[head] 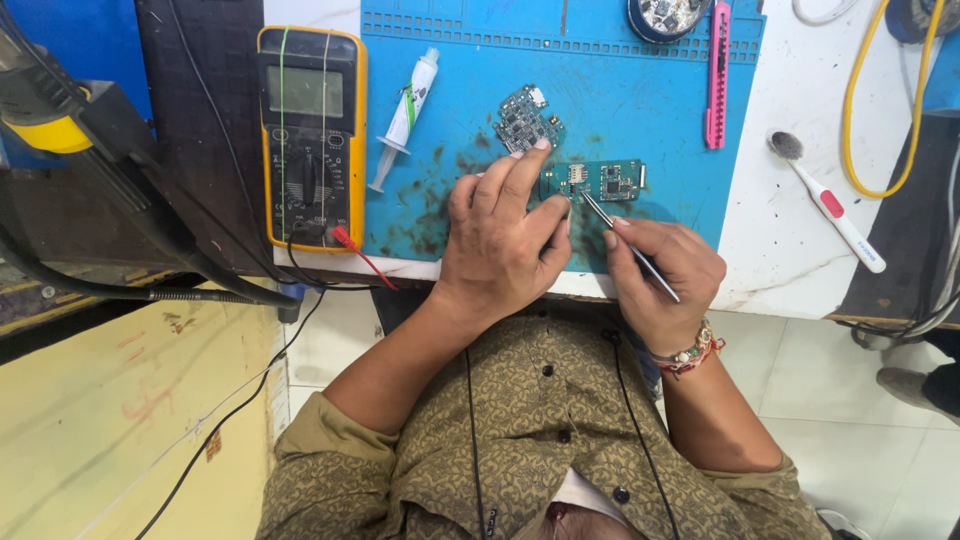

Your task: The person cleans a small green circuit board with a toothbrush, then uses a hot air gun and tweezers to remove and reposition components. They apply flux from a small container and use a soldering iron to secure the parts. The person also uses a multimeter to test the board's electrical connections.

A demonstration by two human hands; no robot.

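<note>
A small green rectangular circuit board [598, 180], thin and flat and studded with tiny components, is seen lying on a blue silicone work mat [660, 110] near the front edge of the white table [790, 230]. It is judged to be light and stiff but fragile: the soldered parts on its face would be harmed by pressure, so it is best taken by its bare edges or steadied at a corner. It is steadied in just that way by the left hand [500, 235], whose fingertips rest at the board's left end, the fingers curled narrowly rather than spread. The right hand [660, 275] is closed in a pinch on a pair of slim metal tweezers [625, 243], whose tips are set at the board's lower edge; whether anything is gripped between them cannot be told. A second, darker green circuit board [524, 120] lies just beyond, apart from the first. Dark smears are seen on the mat around the work. Farther out lie a white syringe with a green band [405, 115], a yellow-cased multimeter [310, 135], a pink utility knife [717, 75] and a white toothbrush with a red grip [830, 205].
</note>
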